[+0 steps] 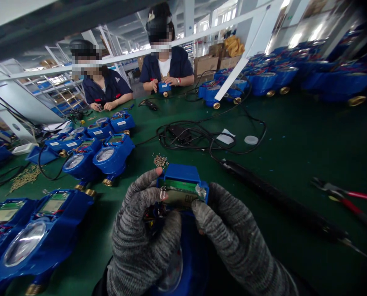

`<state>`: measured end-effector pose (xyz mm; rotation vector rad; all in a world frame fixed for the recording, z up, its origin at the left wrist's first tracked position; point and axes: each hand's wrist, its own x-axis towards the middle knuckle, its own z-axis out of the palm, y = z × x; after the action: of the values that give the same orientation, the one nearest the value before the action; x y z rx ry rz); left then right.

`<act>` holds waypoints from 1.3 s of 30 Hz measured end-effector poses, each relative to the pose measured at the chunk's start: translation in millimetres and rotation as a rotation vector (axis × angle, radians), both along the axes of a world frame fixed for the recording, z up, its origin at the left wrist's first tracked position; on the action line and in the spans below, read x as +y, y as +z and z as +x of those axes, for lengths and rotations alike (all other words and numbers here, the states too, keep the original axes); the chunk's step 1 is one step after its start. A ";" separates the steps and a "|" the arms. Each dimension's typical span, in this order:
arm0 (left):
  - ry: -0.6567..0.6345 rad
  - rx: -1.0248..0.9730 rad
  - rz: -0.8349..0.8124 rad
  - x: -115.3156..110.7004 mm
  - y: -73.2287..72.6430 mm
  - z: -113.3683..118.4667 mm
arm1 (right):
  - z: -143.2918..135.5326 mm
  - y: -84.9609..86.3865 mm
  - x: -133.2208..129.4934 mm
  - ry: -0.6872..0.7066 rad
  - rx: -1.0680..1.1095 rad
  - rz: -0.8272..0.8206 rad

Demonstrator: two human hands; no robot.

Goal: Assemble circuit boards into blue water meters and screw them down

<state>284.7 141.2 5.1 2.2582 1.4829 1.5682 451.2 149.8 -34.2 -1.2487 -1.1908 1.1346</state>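
Grey-green rectangular LCD panel [177, 198] in the blue plastic meter [182, 172] showed what looked like "00". White rectangular stickers [121, 123] on blue plastic housings [131, 120]: print was illegible. Navy cloth sleeve [122, 88] bore a white triangular emblem [117, 79].

2 gry-streaked gloves [142, 230], blue mtr [180, 191], grn tbl [307, 139], blk tool [279, 201]

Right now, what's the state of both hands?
Left hand: closed on the blue meter, at the left of its display.
Right hand: closed on the same meter, at the display's right.

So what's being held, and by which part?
A blue meter, by its display end: left hand at the left side, right hand at the right.
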 end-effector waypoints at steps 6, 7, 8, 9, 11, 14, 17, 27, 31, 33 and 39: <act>-0.007 0.046 -0.002 -1.1 -0.2 -4.0 | -3.0 9.2 1.0 -0.048 -0.038 0.008; -0.013 0.038 -0.006 -1.4 -0.1 -4.4 | -3.1 9.7 1.2 -0.045 -0.037 0.012; -0.016 0.030 -0.008 -1.6 0.1 -4.7 | -3.2 9.9 1.4 -0.039 -0.037 0.014; -0.019 0.031 -0.004 -1.5 0.3 -4.7 | -3.1 9.8 1.4 -0.031 -0.035 0.017; -0.011 0.058 0.013 -0.8 0.4 -4.4 | -2.9 9.1 1.4 -0.002 -0.029 0.015; 0.017 0.134 0.056 1.0 -0.4 -3.9 | -3.3 8.3 1.1 0.014 -0.027 -0.002; 0.022 0.134 0.048 2.3 -2.6 -3.6 | -4.3 8.0 1.0 -0.038 -0.038 -0.005; 0.018 0.022 0.002 1.0 -4.5 0.6 | -3.6 6.4 1.2 -0.102 -0.053 0.035; -0.082 -0.083 -0.098 0.4 -3.1 -7.1 | -4.6 16.7 9.8 0.057 0.013 0.012; -0.161 -0.169 -0.196 0.0 -2.9 -12.1 | -5.0 21.1 13.9 0.173 0.093 0.004; -0.153 -0.157 -0.251 1.4 -3.8 -15.4 | -4.0 19.6 15.0 0.244 0.240 0.005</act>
<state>269.3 142.6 1.2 2.0085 1.3466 1.3941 447.2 164.8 -14.5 -0.9495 -1.1830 1.4161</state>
